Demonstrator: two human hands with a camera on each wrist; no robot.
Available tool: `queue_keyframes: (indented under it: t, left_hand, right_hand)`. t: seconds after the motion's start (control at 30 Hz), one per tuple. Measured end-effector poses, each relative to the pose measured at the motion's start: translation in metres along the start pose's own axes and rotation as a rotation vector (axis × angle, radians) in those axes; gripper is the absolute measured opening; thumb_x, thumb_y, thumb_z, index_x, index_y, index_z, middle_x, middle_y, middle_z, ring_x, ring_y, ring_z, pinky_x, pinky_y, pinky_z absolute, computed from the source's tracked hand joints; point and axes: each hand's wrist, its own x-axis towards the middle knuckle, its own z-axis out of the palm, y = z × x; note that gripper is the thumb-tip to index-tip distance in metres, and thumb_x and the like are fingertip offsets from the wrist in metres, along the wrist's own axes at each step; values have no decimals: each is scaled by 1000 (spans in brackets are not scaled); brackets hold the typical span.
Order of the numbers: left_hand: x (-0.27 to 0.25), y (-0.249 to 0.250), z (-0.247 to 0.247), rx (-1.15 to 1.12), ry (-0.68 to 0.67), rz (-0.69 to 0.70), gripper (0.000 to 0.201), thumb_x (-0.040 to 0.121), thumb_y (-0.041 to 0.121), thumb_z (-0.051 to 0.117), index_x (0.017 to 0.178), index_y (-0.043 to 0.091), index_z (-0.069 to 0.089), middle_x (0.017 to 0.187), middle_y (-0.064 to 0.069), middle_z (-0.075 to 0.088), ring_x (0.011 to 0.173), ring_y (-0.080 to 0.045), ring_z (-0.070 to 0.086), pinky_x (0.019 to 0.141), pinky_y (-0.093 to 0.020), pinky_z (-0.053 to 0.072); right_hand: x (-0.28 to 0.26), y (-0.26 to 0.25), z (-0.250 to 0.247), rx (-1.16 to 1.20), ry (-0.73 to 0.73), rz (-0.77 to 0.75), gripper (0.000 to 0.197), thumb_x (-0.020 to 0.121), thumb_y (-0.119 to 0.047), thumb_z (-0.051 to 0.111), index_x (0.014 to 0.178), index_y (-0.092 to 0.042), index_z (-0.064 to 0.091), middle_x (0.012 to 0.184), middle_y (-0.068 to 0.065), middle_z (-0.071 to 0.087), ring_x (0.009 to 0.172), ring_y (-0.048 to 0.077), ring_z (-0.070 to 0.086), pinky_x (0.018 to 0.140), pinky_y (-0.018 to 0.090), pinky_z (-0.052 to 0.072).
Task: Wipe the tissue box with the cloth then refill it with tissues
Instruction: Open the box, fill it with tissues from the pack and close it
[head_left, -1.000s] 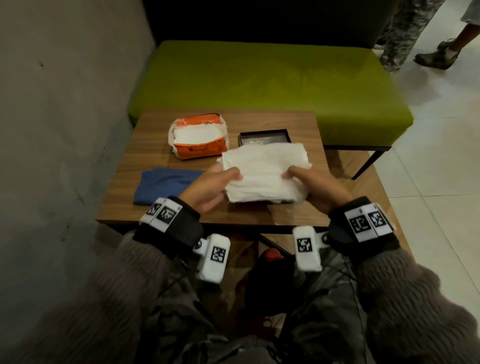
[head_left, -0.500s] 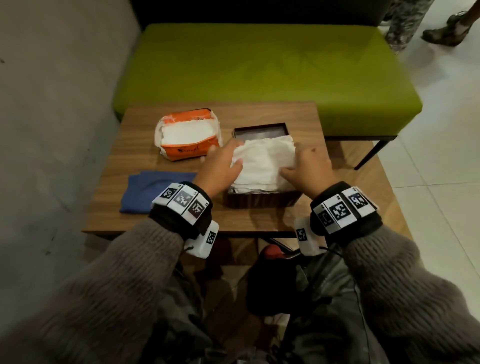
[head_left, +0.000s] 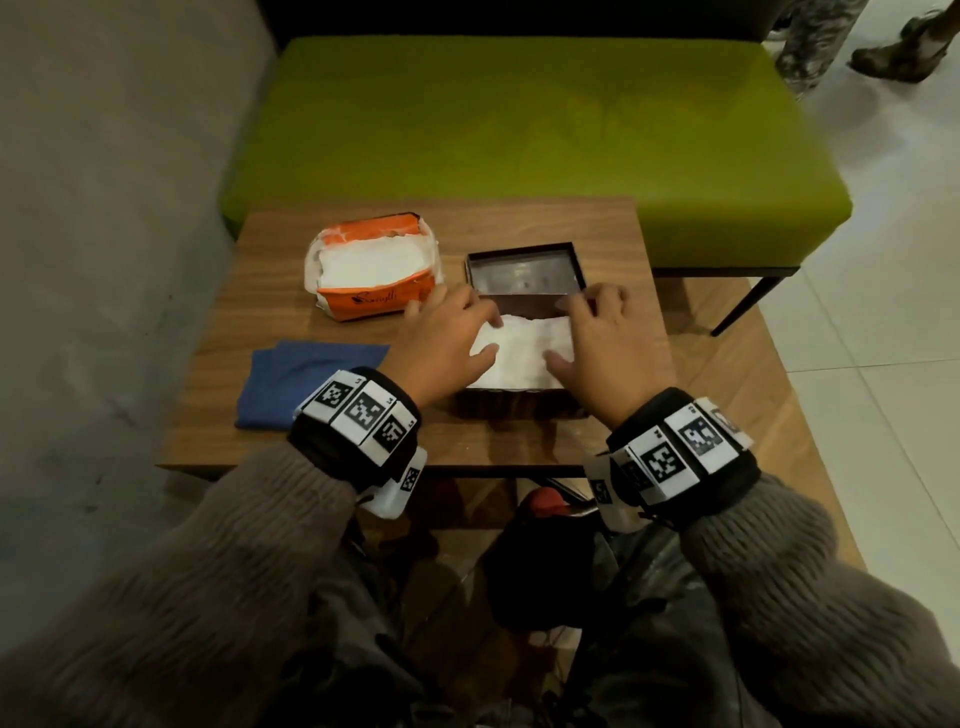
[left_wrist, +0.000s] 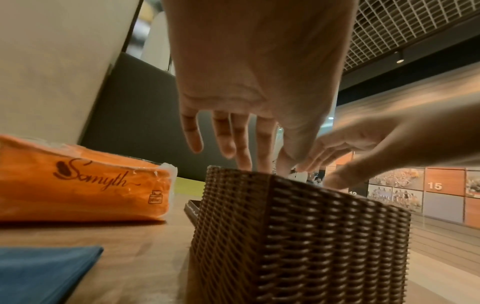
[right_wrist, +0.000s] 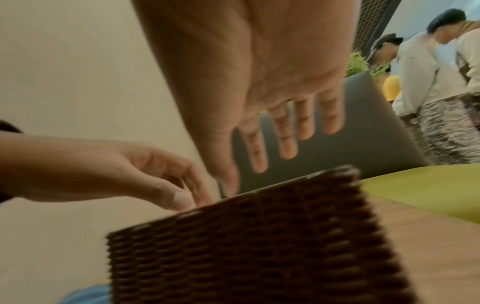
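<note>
The left hand (head_left: 447, 348) and the right hand (head_left: 608, 348) are lying spread, fingers out, pressing the white tissues (head_left: 519, 353) down into the woven tissue box (left_wrist: 298, 236), which is sitting near the table's (head_left: 519, 228) front edge. If they are pushing too hard on one side, the box could tip or slide off that edge, I think. The tissues could bunch up. The lid (head_left: 524, 270) is lying just behind. The blue cloth (head_left: 306, 379) is resting near the left front corner, beside the orange pack (head_left: 374, 280).

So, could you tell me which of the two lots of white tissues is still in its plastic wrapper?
The tissues in the orange pack, at the table's far left; the other stack lies bare in the woven box.
</note>
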Motion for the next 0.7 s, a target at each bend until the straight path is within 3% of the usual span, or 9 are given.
queue_keyframes:
  t: [0.03, 0.1, 0.2, 0.3, 0.43, 0.6, 0.7]
  left_hand:
    - [-2, -1, -1, -31, -24, 2, 24, 90, 37, 52, 112, 29, 57, 117, 3, 49, 112, -19, 40, 87, -37, 31]
    - [-2, -8, -5, -116, 6, -42, 18, 90, 30, 51, 106, 28, 61, 112, 3, 52, 110, -19, 43, 89, -39, 33]
    - [9, -39, -16, -248, 149, -171, 18, 90, 16, 51, 101, 19, 66, 104, -5, 57, 99, -23, 51, 86, -39, 42]
    - [25, -83, -22, -221, 170, -269, 18, 89, 8, 52, 99, 11, 66, 106, -10, 62, 96, -27, 58, 85, -36, 44]
    - [48, -128, -16, -103, 77, -288, 21, 85, 8, 63, 105, 5, 65, 110, -16, 64, 101, -32, 58, 90, -35, 41]
    - [66, -145, 2, 14, -174, -237, 49, 76, 18, 75, 121, 10, 57, 126, -14, 55, 117, -30, 50, 99, -38, 39]
    - [72, -147, 1, 60, -214, -201, 51, 75, 18, 74, 122, 11, 55, 125, -12, 55, 115, -28, 51, 94, -35, 40]
  right_hand:
    - [-2, -5, 1, 59, -8, -57, 55, 88, -47, 58, 132, -15, 50, 136, 14, 45, 128, 33, 38, 103, 41, 36]
    - [-2, -13, 5, 146, -170, -86, 62, 88, -62, 50, 135, -22, 50, 137, 10, 47, 127, 29, 42, 100, 41, 41]
    - [0, -17, 13, 135, -464, -39, 87, 74, -87, 36, 147, -39, 32, 150, 10, 35, 136, 33, 33, 107, 48, 34]
    - [4, -19, 23, 107, -584, -34, 96, 62, -95, 34, 146, -50, 25, 156, 9, 23, 141, 37, 23, 111, 53, 28]
    - [7, -21, 28, 66, -617, -44, 94, 61, -96, 36, 144, -52, 27, 157, 10, 20, 142, 39, 19, 112, 54, 27]
    - [7, -19, 30, 56, -625, -56, 93, 63, -94, 37, 145, -52, 26, 160, 9, 13, 144, 39, 14, 112, 56, 25]
    - [8, -20, 30, 44, -629, -63, 92, 64, -93, 37, 145, -52, 25, 160, 9, 11, 145, 39, 12, 113, 56, 24]
